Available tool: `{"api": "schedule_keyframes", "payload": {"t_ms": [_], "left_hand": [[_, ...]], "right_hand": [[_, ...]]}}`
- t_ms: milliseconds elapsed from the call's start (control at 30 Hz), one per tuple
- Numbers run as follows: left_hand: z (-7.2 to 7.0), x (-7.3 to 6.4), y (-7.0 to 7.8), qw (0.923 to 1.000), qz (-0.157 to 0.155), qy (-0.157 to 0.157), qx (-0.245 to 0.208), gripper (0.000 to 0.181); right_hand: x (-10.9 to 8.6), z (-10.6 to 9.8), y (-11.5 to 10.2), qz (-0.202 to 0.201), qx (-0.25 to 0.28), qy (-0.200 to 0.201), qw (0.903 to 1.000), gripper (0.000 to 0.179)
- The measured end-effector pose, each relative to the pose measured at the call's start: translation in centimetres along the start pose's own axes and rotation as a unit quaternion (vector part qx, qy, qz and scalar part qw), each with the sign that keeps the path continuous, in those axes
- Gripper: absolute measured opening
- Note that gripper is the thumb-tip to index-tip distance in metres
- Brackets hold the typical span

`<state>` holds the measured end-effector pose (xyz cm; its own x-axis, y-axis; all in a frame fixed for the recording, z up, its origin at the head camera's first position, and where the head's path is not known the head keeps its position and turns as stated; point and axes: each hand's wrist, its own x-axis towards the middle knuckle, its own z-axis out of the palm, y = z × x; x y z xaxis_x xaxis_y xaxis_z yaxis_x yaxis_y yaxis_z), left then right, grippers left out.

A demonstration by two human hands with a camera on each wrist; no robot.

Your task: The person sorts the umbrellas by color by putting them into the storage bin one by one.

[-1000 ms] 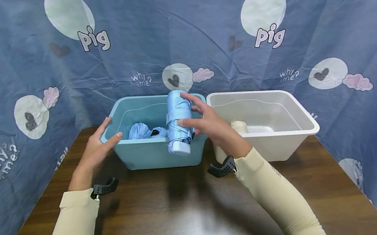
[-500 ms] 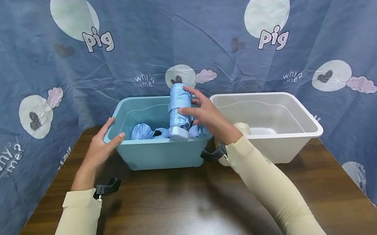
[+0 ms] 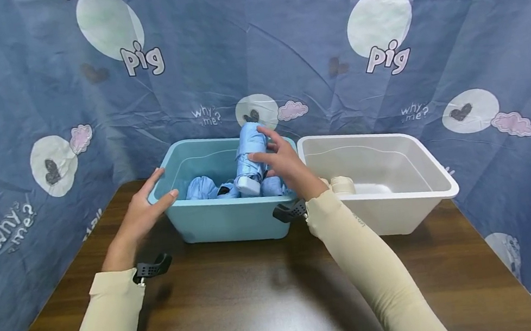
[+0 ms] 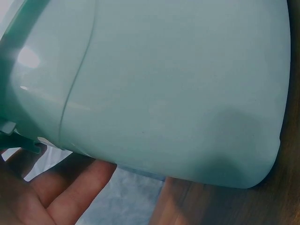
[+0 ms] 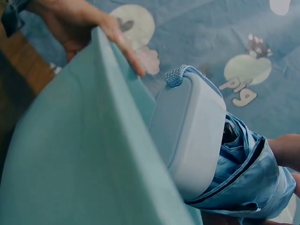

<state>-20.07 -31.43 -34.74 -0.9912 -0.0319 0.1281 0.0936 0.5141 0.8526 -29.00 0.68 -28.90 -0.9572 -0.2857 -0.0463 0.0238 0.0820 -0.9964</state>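
Note:
In the head view my right hand (image 3: 290,165) grips a light blue folded umbrella (image 3: 251,148) by its right side. The umbrella leans, top end toward the curtain, and its pale handle end (image 3: 249,186) dips just behind the front rim of the teal bin (image 3: 227,221). The right wrist view shows that handle (image 5: 197,136) close beside the bin wall, with a braided blue wrist strap (image 5: 176,76). My left hand (image 3: 145,212) holds the bin's left rim, thumb toward the front corner. Several light blue folded umbrellas (image 3: 201,188) lie inside the bin.
A white bin (image 3: 389,211) stands right of the teal one, with cream rolled items (image 3: 343,185) at its left end. Both bins rest on a dark wooden table (image 3: 241,299). A blue printed curtain (image 3: 212,46) hangs close behind them.
My right hand has carried the umbrella back from in front of the teal bin's front wall, over the rim and into the bin's opening. My left hand stays on the rim.

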Motion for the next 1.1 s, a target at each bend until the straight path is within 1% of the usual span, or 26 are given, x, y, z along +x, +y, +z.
{"api": "schedule_keyframes", "payload": {"t_ms": [233,367,467,533,667,767,933,1100], "left_hand": [[0.3,0.3,0.0,0.9999,0.0,-0.001,-0.013,0.079],[0.3,0.3,0.0,0.9999,-0.001,-0.004,-0.013,0.079],[0.2,0.2,0.0,0.9999,0.0,-0.002,-0.016,0.079],[0.1,0.2,0.0,0.9999,0.0,0.0,-0.016,0.079],[-0.1,0.2,-0.1,0.9999,-0.004,-0.001,-0.011,0.079],[-0.1,0.2,-0.1,0.9999,-0.006,-0.002,-0.011,0.079],[0.0,0.0,0.0,0.9997,-0.007,-0.001,-0.023,0.079],[0.1,0.0,0.2,0.9997,-0.008,-0.004,-0.023,0.079]], "right_hand": [[0.5,0.1,1.0,0.012,-0.026,0.02,0.9994,0.071],[0.5,0.1,1.1,0.019,-0.03,0.022,0.9991,0.072],[0.5,0.2,1.1,0.02,-0.049,0.021,0.9984,0.073],[0.6,0.3,1.0,0.017,-0.073,0.02,0.997,0.073],[0.8,0.4,1.2,0.009,-0.137,0.019,0.9904,0.074],[1.0,0.5,1.3,0.011,-0.169,0.019,0.9854,0.075],[0.9,0.6,1.4,0.02,-0.201,0.023,0.9792,0.074],[0.9,0.5,1.4,0.022,-0.24,0.032,0.97,0.069]]}}
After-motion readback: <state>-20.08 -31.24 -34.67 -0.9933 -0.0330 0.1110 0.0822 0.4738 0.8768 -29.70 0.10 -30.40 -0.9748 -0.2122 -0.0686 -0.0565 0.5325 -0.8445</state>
